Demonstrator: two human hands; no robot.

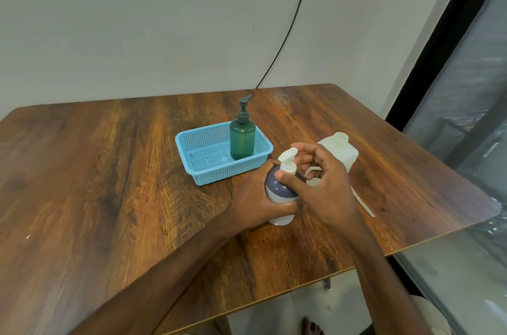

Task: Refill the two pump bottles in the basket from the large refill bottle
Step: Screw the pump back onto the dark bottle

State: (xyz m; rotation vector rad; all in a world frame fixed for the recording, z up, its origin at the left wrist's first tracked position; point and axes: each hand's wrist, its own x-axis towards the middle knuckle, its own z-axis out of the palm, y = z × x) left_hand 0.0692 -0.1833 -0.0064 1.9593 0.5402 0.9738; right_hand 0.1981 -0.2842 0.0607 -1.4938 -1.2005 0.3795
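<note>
Green pump bottle (242,141): upright, pump on, right end of blue mesh basket (219,173), frame centre. White-and-purple pump bottle (280,189): out of basket, upright on the table just below-right of it, cream pump fitted. Translucent refill bottle (348,154): capped, right of centre, partly hidden.

Your counter (109,170) is wood-grain board, streaky brown with a soft sheen. The basket (219,174) on it is light blue plastic, its walls and floor a fine perforated mesh. Inside the basket, the green bottle (242,142) is translucent glossy plastic, and its dark pump (243,109) looks duller. Just in front of the basket, the white bottle (279,189) is smooth opaque plastic, purple at the shoulder, with a cream pump (288,160). Right of the basket, the refill bottle (341,153) is milky, semi-clear plastic.
</note>
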